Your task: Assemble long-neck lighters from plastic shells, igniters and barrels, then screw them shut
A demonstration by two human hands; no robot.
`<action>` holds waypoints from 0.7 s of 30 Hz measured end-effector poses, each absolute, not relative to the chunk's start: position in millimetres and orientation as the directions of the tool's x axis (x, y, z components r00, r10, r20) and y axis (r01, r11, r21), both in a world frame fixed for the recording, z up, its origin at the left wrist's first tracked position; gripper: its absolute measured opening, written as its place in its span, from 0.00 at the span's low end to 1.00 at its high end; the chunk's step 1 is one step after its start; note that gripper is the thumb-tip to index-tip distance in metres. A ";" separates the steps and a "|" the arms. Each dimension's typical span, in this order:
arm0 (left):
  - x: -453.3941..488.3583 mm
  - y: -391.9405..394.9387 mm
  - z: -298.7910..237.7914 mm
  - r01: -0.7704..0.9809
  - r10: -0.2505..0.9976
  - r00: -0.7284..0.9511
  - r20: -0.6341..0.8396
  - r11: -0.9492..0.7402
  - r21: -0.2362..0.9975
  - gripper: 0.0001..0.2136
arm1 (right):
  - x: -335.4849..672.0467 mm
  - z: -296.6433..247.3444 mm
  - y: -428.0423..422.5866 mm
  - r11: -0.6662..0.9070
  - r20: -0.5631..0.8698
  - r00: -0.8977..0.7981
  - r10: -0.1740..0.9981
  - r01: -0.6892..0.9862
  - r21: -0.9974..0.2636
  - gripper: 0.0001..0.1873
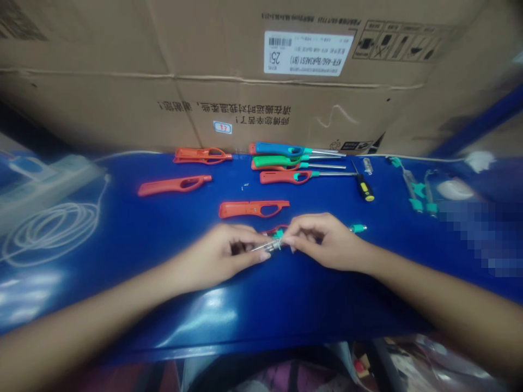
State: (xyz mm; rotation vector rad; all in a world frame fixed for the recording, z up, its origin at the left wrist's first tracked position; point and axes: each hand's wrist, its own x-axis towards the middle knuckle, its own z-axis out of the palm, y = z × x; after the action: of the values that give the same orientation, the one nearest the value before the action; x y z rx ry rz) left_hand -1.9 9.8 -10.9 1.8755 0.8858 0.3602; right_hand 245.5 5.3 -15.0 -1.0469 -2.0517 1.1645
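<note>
My left hand (pixel 224 251) is closed on a small clear lighter fuel tank (pixel 266 247) with a teal fitting at its right end. At that end, my right hand (pixel 329 239) is closed too, thumb and fingers pinched at the fitting; whatever is between those fingertips is hidden. Just behind the hands lies another orange-red piece, mostly covered. An orange-red lighter casing half (pixel 237 210) rests on the blue table (pixel 261 316) a little farther back. To the right of my right hand, a teal piece with a metal tip (pixel 358 228) shows partly.
Several lighters with long metal tubes lie at the back, including a blue one (pixel 278 149). Casing pieces (pixel 175 185) are left of them. A black-yellow screwdriver (pixel 365 189) and teal-fitted tanks (pixel 417 190) lie right. A coiled white cable (pixel 53 228) is far left; cardboard (pixel 122 109) stands behind.
</note>
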 end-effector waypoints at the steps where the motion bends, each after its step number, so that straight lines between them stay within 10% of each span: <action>1: -1.9 10.0 -11.3 0.415 0.714 0.688 -0.131 -0.239 0.878 0.16 | 245.6 -15.0 5.3 0.313 0.079 -0.542 0.837 0.355 -0.881 0.12; 21: 3.1 7.3 -10.4 0.386 0.721 0.684 -0.109 -0.231 0.893 0.14 | 246.7 -16.7 5.2 0.354 0.104 -0.560 0.822 0.358 -0.864 0.10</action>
State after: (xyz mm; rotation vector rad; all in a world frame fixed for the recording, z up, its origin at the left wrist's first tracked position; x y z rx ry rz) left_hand 3.1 7.3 -10.4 1.8513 0.8720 0.4010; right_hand 246.7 5.2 -16.7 -1.0225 -2.0854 1.1360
